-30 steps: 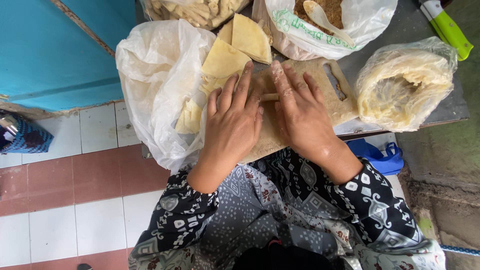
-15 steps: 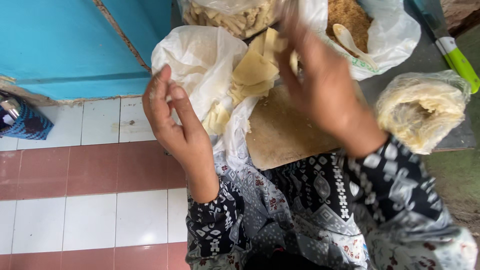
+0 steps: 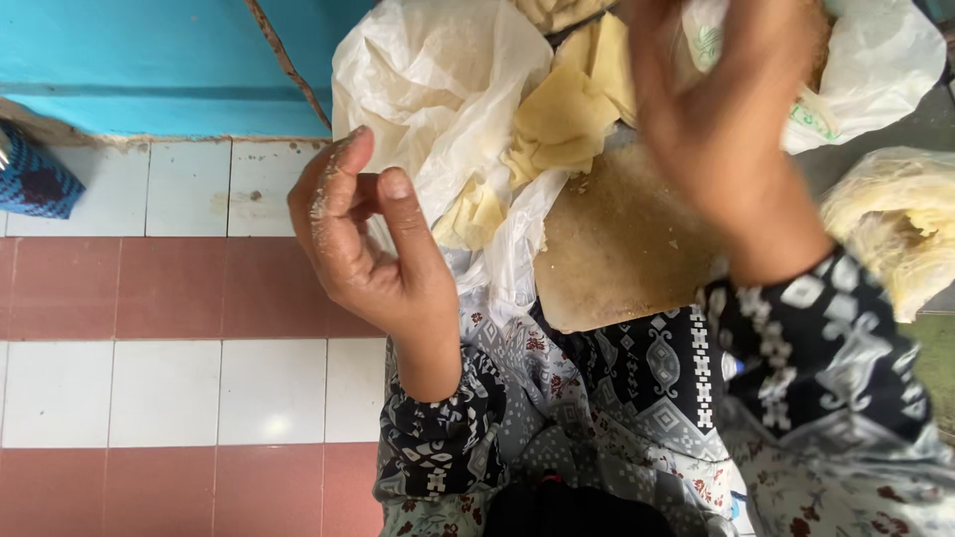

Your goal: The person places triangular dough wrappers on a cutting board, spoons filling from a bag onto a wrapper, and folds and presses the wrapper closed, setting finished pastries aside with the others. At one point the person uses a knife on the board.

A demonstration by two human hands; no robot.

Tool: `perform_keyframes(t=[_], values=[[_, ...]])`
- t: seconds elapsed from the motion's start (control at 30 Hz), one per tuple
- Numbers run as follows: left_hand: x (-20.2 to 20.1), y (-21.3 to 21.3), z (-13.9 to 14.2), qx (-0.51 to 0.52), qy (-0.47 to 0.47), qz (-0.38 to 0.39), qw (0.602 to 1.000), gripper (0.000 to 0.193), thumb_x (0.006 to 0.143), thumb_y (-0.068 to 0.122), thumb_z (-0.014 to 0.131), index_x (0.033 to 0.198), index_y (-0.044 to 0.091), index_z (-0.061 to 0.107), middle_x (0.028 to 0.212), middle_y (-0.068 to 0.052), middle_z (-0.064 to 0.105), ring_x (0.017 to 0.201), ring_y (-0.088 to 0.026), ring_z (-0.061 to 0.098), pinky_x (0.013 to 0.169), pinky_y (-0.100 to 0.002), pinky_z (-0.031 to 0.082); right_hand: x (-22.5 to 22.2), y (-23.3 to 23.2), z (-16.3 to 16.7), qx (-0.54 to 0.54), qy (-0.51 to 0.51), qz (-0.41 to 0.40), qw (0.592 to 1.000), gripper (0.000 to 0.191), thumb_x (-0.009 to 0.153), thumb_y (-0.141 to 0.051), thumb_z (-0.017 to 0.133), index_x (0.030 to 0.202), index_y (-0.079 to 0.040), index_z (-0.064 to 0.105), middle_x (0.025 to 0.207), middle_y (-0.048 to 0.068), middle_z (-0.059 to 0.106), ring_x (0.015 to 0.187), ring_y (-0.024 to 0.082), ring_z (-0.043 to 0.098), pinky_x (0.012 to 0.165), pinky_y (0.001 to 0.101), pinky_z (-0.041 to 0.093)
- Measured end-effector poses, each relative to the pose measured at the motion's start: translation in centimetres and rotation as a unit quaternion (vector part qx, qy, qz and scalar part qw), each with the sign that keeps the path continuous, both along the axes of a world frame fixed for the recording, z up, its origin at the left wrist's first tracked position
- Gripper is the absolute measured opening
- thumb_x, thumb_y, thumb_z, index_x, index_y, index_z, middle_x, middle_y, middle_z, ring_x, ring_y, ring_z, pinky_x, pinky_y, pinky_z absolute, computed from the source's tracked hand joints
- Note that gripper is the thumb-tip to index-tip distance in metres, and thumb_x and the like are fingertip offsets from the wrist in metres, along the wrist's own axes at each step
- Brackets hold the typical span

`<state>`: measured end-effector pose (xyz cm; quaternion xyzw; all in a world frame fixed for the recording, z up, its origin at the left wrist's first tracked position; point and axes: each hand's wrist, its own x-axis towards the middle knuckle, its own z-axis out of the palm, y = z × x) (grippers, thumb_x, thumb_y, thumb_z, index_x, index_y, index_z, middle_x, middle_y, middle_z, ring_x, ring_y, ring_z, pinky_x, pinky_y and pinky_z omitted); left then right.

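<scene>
The left hand (image 3: pixel 363 249) hangs in the air over the red and white floor tiles (image 3: pixel 159 388), just beside the crumpled white plastic bag (image 3: pixel 438 89). Its fingers curl loosely inward, thumb and forefinger near each other, and the grip has nothing in it; a pale floury dust clings to the forefinger.

The right hand (image 3: pixel 721 119) is raised over the far end of the wooden board (image 3: pixel 617 249), blurred with motion. Its fingers are spread and bent, but whether that grip has hold of anything I cannot tell.

The thin yellow dough sheets (image 3: pixel 562 114) lie in a loose pile, spilling out of the white bag onto the top edge of the board, between the two hands. The board itself rests against the person's patterned lap and shows crumbs on its bare surface. At the right edge sits a clear bag of pale dough strands (image 3: pixel 890 224).
</scene>
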<state>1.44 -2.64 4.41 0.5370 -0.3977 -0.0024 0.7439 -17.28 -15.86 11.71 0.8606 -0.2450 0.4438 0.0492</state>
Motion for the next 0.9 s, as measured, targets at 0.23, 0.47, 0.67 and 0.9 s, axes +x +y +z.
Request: perform_keyframes(t=[0.23,0.47,0.67,0.9], values=[[-1.8,0.0,0.1,-0.006,0.047,-0.065,0.997,0.022,0.111,0.005,0.065,0.132,-0.001,0.063,0.106,-0.005,0.069,0.084,-0.007,0.064,0.074,-0.020,0.052,1.9,-0.8,-6.6,0.020,0.154,0.010,0.988,0.055,0.069,-0.008,0.082,0.117,0.002,0.056,0.094,0.016,0.070,0.082,0.033,0.070,0.071,0.0401,0.059],[-4.0,-2.1,-1.2,0.072,0.096,-0.206,0.971,0.018,0.108,0.005,0.064,0.124,-0.003,0.070,0.107,-0.007,0.074,0.094,-0.010,0.074,0.084,-0.024,0.064,0.8,-1.8,-6.4,0.354,-0.063,0.100,0.928,0.047,0.102,0.014,0.069,0.137,-0.003,0.044,0.105,0.011,0.071,0.097,0.018,0.073,0.085,0.0285,0.061],[-5.4,-3.8,-2.6,0.087,0.103,-0.280,0.950,0.028,0.107,0.010,0.065,0.132,-0.001,0.067,0.124,-0.009,0.074,0.107,-0.011,0.072,0.092,-0.025,0.061,-2.3,0.4,-5.9,0.477,-0.246,0.217,0.815,0.054,0.104,0.024,0.066,0.141,-0.005,0.040,0.111,0.014,0.070,0.102,0.017,0.070,0.095,0.0273,0.061],[-6.2,-3.8,-2.9,0.147,0.066,-0.223,0.961,0.024,0.103,0.012,0.069,0.122,-0.002,0.072,0.100,-0.009,0.079,0.088,-0.010,0.073,0.078,-0.024,0.059,-1.7,3.8,-5.8,0.521,-0.248,0.182,0.797,0.063,0.100,0.019,0.067,0.150,-0.002,0.036,0.112,0.012,0.073,0.108,0.016,0.073,0.099,0.0275,0.060]])
